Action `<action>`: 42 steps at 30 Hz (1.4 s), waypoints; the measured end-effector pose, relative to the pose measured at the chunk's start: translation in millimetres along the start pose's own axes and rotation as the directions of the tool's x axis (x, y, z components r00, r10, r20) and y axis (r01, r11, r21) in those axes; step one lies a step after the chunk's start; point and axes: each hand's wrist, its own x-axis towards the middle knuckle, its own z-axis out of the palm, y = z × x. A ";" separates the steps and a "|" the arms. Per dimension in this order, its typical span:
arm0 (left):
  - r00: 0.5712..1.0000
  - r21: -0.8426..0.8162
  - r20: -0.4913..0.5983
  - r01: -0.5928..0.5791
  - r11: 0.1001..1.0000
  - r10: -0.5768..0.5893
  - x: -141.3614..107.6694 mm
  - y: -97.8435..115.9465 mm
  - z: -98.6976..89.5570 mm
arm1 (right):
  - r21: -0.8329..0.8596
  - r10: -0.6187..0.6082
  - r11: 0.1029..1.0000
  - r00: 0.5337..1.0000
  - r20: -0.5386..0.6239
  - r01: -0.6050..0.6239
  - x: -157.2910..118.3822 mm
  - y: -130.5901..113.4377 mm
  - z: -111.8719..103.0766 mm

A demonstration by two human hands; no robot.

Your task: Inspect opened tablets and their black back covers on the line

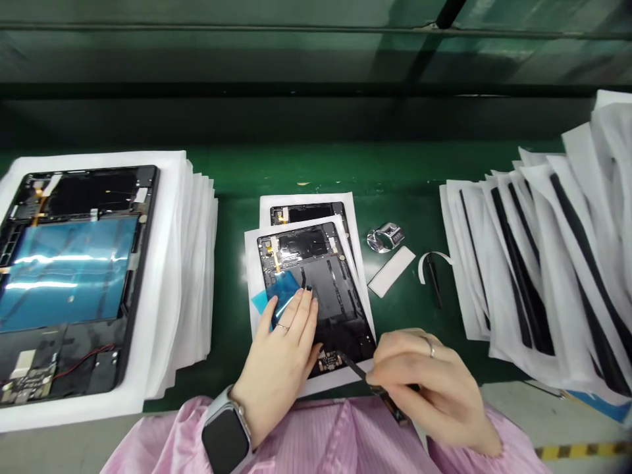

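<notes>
A black tablet back housing (323,296) lies on a white foam sheet in front of me. My left hand (286,352) rests flat on it with the fingers stretched out. Partly beneath those fingers is a creased blue film (284,289), lifted at its left edge. Between thumb and fingers, my right hand (427,382) grips black tweezers (358,370), slanted down to the left. Their tip is at a small circuit board (330,361) along the housing's lower edge; contact cannot be made out. A second housing (316,212) shows underneath, mostly covered.
At left, a tall stack of white sheets (192,276) carries a housing with blue film (69,273). Sheets interleaved with dark housings (533,263) lean at right. Between are a shiny metal piece (386,237), a white strip (392,271) and a thin black tool (434,280).
</notes>
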 end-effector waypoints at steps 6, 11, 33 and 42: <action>0.999 0.022 -0.005 -0.034 0.999 0.034 -0.8 -2.1 3.9 | -0.054 -0.001 0.999 0.996 -0.093 -0.004 6.2 1.0 2.8; 0.993 -0.016 -0.046 -0.109 0.994 0.108 -3.4 -10.9 1.2 | -0.044 0.133 0.989 0.974 -0.183 -0.144 38.4 33.8 13.2; 0.953 -0.163 0.110 -0.263 0.951 0.282 -10.1 -27.0 -6.8 | -0.244 0.322 0.904 0.935 -0.152 -0.351 62.9 67.9 35.5; 0.953 -0.148 0.090 -0.273 0.950 0.288 -10.5 -25.3 -5.5 | -0.287 0.292 0.899 0.942 -0.166 -0.330 61.2 69.3 37.5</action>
